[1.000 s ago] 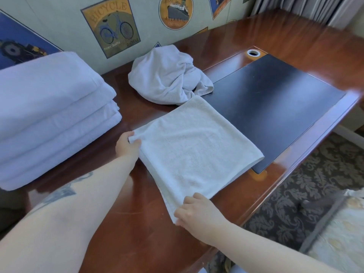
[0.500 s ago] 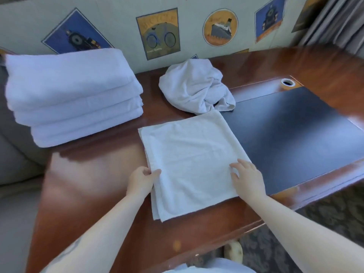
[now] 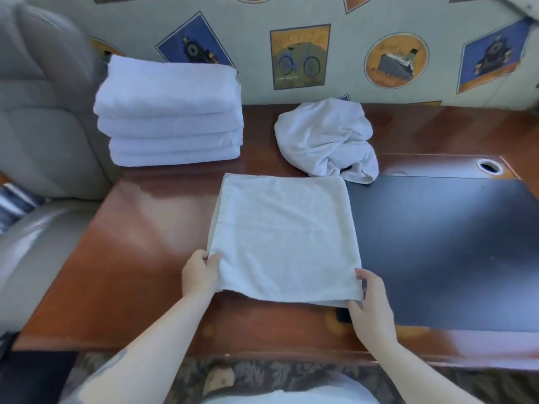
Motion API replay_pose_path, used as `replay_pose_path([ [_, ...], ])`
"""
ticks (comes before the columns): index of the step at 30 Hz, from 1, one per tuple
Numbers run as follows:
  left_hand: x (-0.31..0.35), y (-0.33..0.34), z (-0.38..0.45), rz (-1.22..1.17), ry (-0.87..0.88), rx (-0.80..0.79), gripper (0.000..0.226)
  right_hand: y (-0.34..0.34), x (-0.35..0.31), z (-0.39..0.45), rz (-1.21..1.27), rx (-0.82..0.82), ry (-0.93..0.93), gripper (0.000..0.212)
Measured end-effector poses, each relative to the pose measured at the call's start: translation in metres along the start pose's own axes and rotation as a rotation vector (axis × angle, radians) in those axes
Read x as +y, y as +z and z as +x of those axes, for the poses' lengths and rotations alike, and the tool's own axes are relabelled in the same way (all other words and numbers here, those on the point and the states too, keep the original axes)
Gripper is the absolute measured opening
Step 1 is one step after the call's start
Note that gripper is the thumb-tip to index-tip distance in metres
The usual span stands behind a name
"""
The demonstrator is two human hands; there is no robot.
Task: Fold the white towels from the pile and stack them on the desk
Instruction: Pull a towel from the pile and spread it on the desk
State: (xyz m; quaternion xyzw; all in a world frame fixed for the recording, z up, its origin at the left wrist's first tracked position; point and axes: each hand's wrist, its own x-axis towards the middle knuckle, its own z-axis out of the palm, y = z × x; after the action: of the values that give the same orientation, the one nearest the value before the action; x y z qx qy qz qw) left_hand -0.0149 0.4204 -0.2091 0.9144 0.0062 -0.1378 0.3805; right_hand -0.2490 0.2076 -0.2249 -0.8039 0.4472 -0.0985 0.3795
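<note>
Gripping the near corners of a flat half-folded white towel (image 3: 284, 237), left hand (image 3: 199, 274) and right hand (image 3: 372, 304) each pinch an edge, thumb on top. It's lying on the desk (image 3: 140, 258) between them. Beyond the left hand is the folded stack (image 3: 170, 112); beyond the right, a crumpled towel (image 3: 328, 138).

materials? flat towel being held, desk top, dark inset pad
Flat towel: looks like cotton terry, matte, nubby looped pile. Desk: reddish wood or veneer, glossy lacquer, mirrors the light. Dark inset pad: smooth, black, soft sheen; possibly leather or vinyl, cannot tell which.
</note>
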Motion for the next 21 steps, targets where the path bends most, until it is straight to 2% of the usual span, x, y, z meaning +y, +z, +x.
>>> replay_pose_path([
  [4,-0.008,0.0,-0.023,-0.033,-0.08,0.058,0.029,-0.001,0.004,0.007,-0.034,0.03,0.008,0.047],
  [9,-0.029,0.007,-0.063,0.119,-0.17,0.17,0.026,-0.007,0.011,0.004,-0.246,0.155,0.019,0.021],
  [13,-0.023,0.014,-0.069,-0.009,-0.133,0.222,0.014,-0.014,0.017,0.007,-0.343,0.147,0.012,0.021],
  [18,-0.015,0.019,-0.065,-0.137,-0.262,0.343,0.014,-0.017,0.017,0.009,-0.344,0.192,-0.008,0.037],
  [21,-0.019,0.021,-0.064,-0.123,-0.271,0.31,0.017,-0.019,0.019,0.016,-0.343,0.215,0.032,0.037],
])
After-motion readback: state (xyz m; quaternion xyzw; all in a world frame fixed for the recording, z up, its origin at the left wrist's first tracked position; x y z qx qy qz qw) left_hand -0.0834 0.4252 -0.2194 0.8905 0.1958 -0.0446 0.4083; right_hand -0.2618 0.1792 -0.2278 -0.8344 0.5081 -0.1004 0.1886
